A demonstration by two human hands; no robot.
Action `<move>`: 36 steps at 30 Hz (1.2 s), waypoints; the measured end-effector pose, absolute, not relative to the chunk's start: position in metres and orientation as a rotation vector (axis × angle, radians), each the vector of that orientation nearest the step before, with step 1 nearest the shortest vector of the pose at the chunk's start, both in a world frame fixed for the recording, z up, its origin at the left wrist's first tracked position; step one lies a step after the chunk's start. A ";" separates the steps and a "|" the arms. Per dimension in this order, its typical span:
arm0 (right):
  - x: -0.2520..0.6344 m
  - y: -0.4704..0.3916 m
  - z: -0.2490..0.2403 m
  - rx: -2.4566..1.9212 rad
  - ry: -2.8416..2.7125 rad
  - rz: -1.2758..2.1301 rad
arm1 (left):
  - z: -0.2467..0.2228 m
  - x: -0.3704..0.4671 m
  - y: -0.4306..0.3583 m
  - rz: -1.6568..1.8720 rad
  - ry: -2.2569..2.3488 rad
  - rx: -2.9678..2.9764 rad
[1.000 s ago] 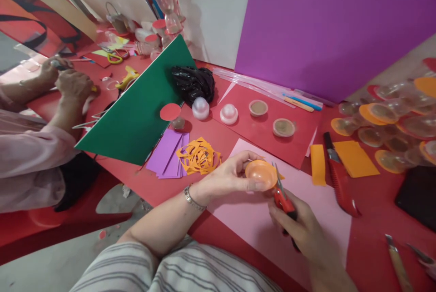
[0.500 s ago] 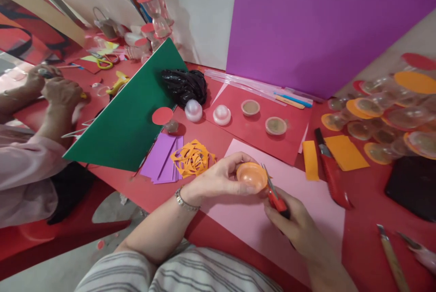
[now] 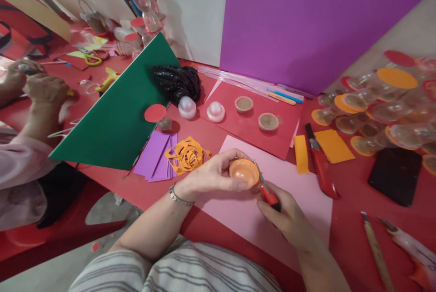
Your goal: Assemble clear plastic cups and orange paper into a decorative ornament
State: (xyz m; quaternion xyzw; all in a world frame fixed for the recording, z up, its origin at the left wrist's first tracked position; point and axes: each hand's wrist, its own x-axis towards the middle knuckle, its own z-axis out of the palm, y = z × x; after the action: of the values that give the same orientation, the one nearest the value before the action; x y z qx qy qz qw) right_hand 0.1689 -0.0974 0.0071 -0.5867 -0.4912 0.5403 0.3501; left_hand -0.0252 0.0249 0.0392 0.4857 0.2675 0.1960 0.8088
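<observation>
My left hand point(image 3: 214, 175) is closed around the side of a small clear plastic cup point(image 3: 244, 172) with an orange rim and orange tint, its hollow facing up toward me. In my right hand point(image 3: 286, 215) are small scissors point(image 3: 269, 195) with red and black handles. Their blades lie against the cup's right edge; whether they are parted there is hard to see. Both hands are over a pink paper sheet point(image 3: 299, 233). Left of them lie a heap of orange paper cut-offs point(image 3: 188, 155) and purple paper strips point(image 3: 155, 153).
A green board point(image 3: 119, 119) leans at left, beside a black plastic bag point(image 3: 179, 84). Filled small cups point(image 3: 268, 121) sit on red paper ahead. At right are a red utility knife point(image 3: 322, 169), a phone point(image 3: 395, 176) and stacked hourglass shapes point(image 3: 384, 106). A co-worker's hands point(image 3: 46, 85) are far left.
The whole view has shifted, so things appear farther left and slightly higher. The cup and scissors stay together, with the blades still at the cup's rim.
</observation>
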 end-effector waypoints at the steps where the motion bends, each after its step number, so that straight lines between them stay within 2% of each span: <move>1: 0.169 -0.097 0.007 -1.520 -1.273 1.400 | 0.040 -0.025 0.025 0.416 0.570 1.038; 18: 0.170 -0.095 0.007 -1.591 -1.202 1.487 | 0.042 -0.028 0.025 0.425 0.521 1.052; 23: 0.170 -0.096 0.010 -1.610 -1.073 1.484 | 0.043 -0.030 0.029 0.611 0.567 0.984; 27: 0.169 -0.091 0.021 -1.553 -0.958 1.313 | 0.039 -0.027 0.032 0.769 0.660 0.980; 36: 0.172 -0.090 0.017 -1.466 -0.909 1.030 | 0.025 -0.002 0.016 0.501 0.681 1.157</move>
State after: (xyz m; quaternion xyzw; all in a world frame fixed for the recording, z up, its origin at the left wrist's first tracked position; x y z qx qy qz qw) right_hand 0.1718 -0.0896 0.0171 -0.6158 -0.3817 0.4326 0.5366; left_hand -0.0022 0.0159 0.0249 0.5304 0.3120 0.2297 0.7540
